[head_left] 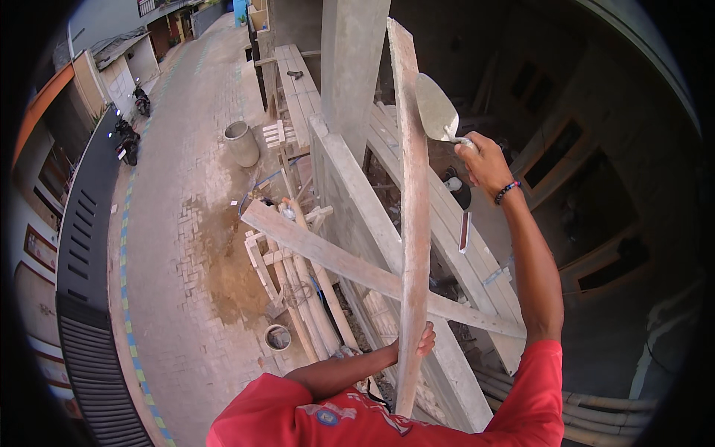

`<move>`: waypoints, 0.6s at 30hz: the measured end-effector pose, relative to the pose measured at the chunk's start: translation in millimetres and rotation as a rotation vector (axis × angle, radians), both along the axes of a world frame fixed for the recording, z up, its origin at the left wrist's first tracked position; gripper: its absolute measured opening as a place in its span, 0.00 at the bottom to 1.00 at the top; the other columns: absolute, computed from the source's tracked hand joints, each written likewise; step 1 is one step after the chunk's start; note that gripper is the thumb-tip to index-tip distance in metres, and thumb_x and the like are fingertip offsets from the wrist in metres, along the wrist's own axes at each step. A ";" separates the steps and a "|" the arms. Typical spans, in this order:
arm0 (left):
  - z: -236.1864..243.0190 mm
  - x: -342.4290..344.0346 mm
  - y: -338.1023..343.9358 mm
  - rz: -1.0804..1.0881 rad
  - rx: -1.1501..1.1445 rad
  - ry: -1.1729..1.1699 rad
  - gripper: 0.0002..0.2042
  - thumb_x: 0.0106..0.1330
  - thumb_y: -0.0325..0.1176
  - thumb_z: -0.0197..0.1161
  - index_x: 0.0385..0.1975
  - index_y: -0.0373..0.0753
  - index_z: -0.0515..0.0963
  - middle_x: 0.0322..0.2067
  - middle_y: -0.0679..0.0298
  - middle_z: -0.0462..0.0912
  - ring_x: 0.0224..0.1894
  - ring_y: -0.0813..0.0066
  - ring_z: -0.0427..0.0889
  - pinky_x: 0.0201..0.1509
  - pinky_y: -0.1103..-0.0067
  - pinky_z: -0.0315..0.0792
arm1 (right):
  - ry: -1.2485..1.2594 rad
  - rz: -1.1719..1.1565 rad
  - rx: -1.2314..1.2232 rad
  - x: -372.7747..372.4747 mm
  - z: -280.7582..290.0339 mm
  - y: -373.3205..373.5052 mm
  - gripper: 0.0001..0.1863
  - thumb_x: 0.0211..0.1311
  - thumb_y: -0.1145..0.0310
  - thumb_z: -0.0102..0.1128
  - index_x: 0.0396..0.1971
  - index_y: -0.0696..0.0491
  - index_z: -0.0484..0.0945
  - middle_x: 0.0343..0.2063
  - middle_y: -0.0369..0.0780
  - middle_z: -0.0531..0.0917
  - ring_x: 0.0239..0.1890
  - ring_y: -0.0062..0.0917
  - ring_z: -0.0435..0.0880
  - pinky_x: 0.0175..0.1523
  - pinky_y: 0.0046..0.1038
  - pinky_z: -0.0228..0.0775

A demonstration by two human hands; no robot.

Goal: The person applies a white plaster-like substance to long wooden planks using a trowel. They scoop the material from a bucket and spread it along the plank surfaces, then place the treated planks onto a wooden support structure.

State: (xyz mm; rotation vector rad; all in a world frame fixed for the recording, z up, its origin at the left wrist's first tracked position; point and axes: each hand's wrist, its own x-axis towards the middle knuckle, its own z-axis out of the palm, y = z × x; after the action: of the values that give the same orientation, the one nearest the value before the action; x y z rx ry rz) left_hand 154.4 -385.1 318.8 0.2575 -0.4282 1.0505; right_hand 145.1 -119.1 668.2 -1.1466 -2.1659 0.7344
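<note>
In my right hand (484, 165) is a trowel (436, 108), its handle wrapped by my fingers and its broad blade pointing up and to the left. The blade's edge lies against the right side of a long, narrow wooden board (415, 201), near the top. Lower down, my left hand (425, 340) is closed round this same board, which stands upright in front of me. A second long board (335, 259) slants behind it from left to right. Whether the two boards touch is hard to tell.
A grey concrete column (350, 67) rises ahead, beside a concrete wall top (365, 197). Planks (454, 220) run along the right, with a narrow dark-red and white object (465, 232). Below left are bamboo poles (316, 320), a bucket (278, 337) and a concrete cylinder (242, 144) on the paved lane.
</note>
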 end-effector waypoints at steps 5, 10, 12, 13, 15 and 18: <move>-7.0 -1.6 1.8 -0.089 -0.034 -0.029 0.11 0.67 0.40 0.52 0.29 0.41 0.67 0.19 0.68 0.67 0.18 0.75 0.69 0.23 0.80 0.66 | -0.084 0.146 -0.125 -1.6 -4.3 -7.9 0.12 0.60 0.63 0.55 0.30 0.57 0.76 0.16 0.36 0.72 0.14 0.16 0.68 0.18 0.23 0.60; -21.9 0.7 -2.9 -0.015 -0.134 0.097 0.11 0.66 0.42 0.52 0.28 0.41 0.67 0.18 0.68 0.67 0.18 0.74 0.68 0.23 0.79 0.66 | 0.039 -0.014 -0.135 6.8 -0.8 0.4 0.10 0.61 0.64 0.56 0.29 0.56 0.75 0.15 0.33 0.71 0.13 0.14 0.67 0.17 0.20 0.59; -21.5 2.7 -1.8 -0.008 -0.145 0.122 0.11 0.66 0.42 0.51 0.28 0.41 0.67 0.18 0.68 0.66 0.18 0.74 0.68 0.22 0.79 0.65 | 0.132 -0.187 -0.207 14.4 2.2 16.8 0.11 0.59 0.64 0.57 0.29 0.58 0.76 0.16 0.34 0.72 0.14 0.16 0.69 0.18 0.23 0.62; -18.5 3.8 -1.7 0.002 -0.143 0.131 0.11 0.66 0.42 0.51 0.28 0.42 0.67 0.18 0.68 0.66 0.17 0.74 0.68 0.22 0.79 0.65 | 0.105 -0.170 -0.225 16.8 4.7 21.6 0.10 0.59 0.64 0.57 0.28 0.57 0.76 0.15 0.32 0.70 0.14 0.15 0.69 0.19 0.23 0.62; -16.4 1.8 -2.0 0.012 -0.161 0.178 0.13 0.67 0.44 0.50 0.27 0.42 0.67 0.18 0.68 0.66 0.17 0.75 0.68 0.22 0.79 0.65 | -0.013 0.021 -0.248 12.7 5.5 18.2 0.10 0.59 0.64 0.57 0.28 0.57 0.76 0.15 0.32 0.69 0.14 0.15 0.68 0.19 0.22 0.61; -12.7 -8.8 -5.0 0.032 -0.247 0.380 0.19 0.69 0.51 0.46 0.23 0.44 0.67 0.16 0.68 0.66 0.17 0.75 0.69 0.22 0.79 0.66 | -0.028 0.244 -0.255 0.7 8.0 -2.1 0.11 0.60 0.64 0.57 0.27 0.57 0.75 0.15 0.31 0.68 0.15 0.14 0.66 0.19 0.20 0.58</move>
State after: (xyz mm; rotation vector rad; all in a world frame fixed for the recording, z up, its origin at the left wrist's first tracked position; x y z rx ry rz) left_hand 145.6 -390.1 306.1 0.2369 0.0486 1.0462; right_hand 145.8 -121.2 676.1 -1.0279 -2.3106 1.1351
